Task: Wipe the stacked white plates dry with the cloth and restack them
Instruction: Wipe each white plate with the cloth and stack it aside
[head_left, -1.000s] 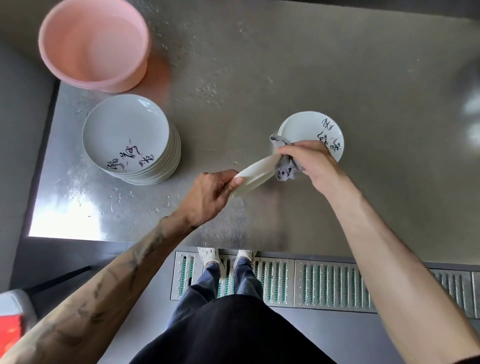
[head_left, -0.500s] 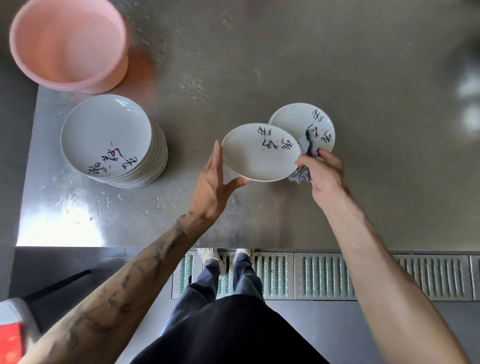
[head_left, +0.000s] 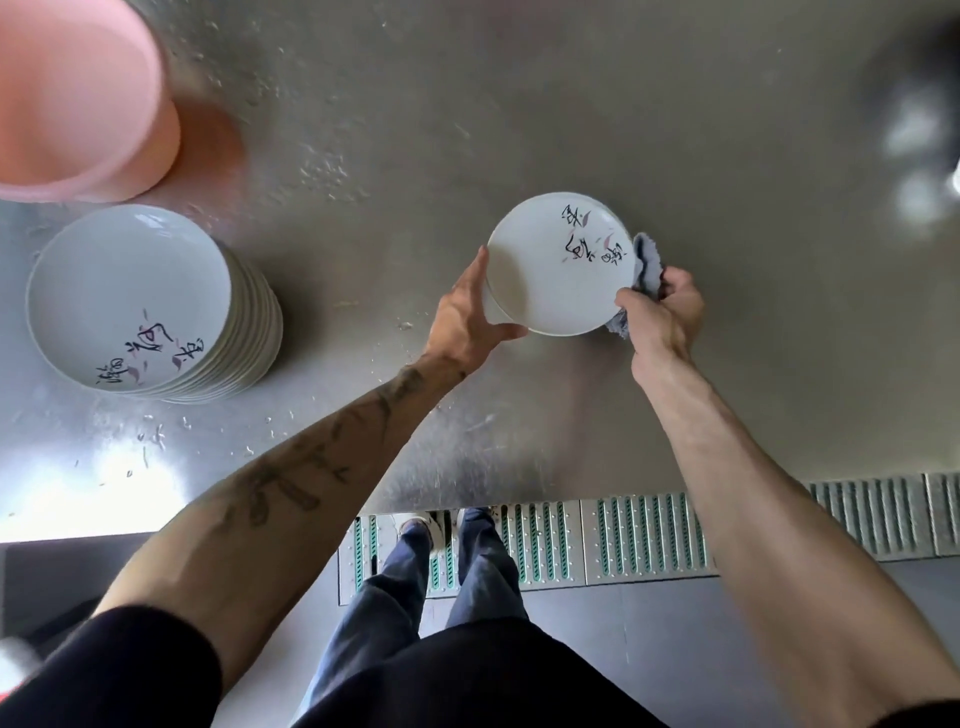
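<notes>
**A:** Why does the person leave so much of the counter (head_left: 571, 104) bare?

**B:** Probably to keep two zones. The pink basin (head_left: 78, 104) sits at the far left corner with the stack of white plates (head_left: 130, 296) just in front of it, well apart from where the hands work.

**A:** And the held plate (head_left: 545, 280)?

**B:** It is right of centre, face up and low over the counter. A second rim (head_left: 491, 304) shows just beneath it. That looks like the start of the dried pile, so the person is likely setting this one onto it.

**A:** How is it held?

**B:** The left hand (head_left: 467, 322) grips the near-left edge. The thumb hooks the rim and the fingers (head_left: 475, 273) lie along the side, which keeps skin off the wiped face. The right hand (head_left: 665, 317) is closed around the cloth (head_left: 647, 260), which is bunched at the plate's right edge. Its thumb rests against the rim to steady the plate.

**A:** How far along is the job?

**B:** Early, judging by how tall the left stack is. Whether the held plate already touches the one below cannot be told.
</notes>
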